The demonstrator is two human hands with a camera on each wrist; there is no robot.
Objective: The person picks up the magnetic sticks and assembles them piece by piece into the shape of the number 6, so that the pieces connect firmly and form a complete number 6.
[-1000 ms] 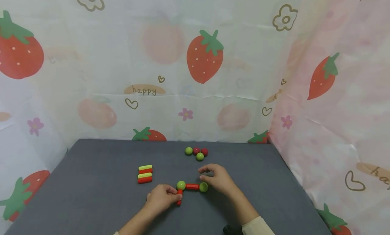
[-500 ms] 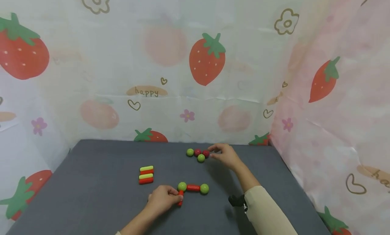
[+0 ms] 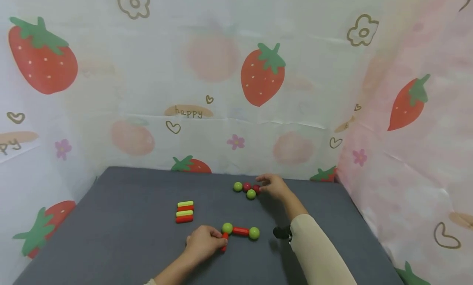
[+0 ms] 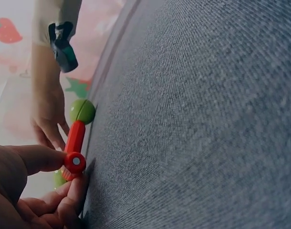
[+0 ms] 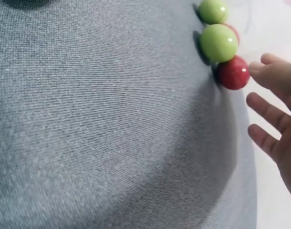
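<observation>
My left hand (image 3: 204,242) pinches a short red rod (image 4: 75,162) between thumb and fingers, its round end with a pale dot facing the left wrist view. This rod meets a green ball (image 3: 227,228), from which a second red rod (image 3: 241,231) runs right to another green ball (image 3: 254,233). Farther back, my right hand (image 3: 275,187) is at the red ball (image 3: 256,189) on the right of a small cluster. Its fingers are loosely bent and spread in the right wrist view; whether a fingertip touches the ball I cannot tell.
The cluster also has a second red ball (image 3: 246,187) and two green balls, one at its left end (image 3: 238,187) and one in front (image 3: 251,194). Several red and yellow-green rods (image 3: 184,213) lie stacked left on the grey table (image 3: 140,219). A strawberry-print cloth (image 3: 221,145) hangs behind.
My right hand has left the green ball at the joined rods' right end and reached back to the ball cluster. My left hand keeps its pinch. The head view has shifted slightly.
</observation>
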